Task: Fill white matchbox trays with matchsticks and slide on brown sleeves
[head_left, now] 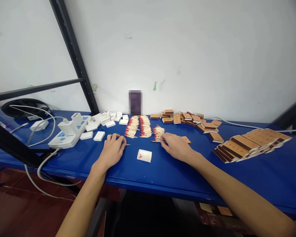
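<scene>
On the blue table, a small white matchbox tray (144, 156) lies between my hands, with a few red-headed matches showing inside. My left hand (112, 149) rests to the left of it, fingers curled and closed on a thin match (128, 144) whose pale stick pokes out. To the tray's upper right, my right hand (175, 144) is closed, fingertips at the near edge of a small pile of matches (158, 132); what they pinch is hidden. Two larger rows of matches (132, 126) with red heads lie further left. An orange matchbox sleeve (186, 139) is partly behind my right hand.
White trays (110, 123) are heaped at the back left, beside a white power strip (64, 138) with cables. Orange and brown matchboxes (187, 117) pile along the wall; stacked ones (246, 144) stand right. A black shelf post (75, 56) rises at left. A blurred dark rectangle (135, 102) stands behind the matches.
</scene>
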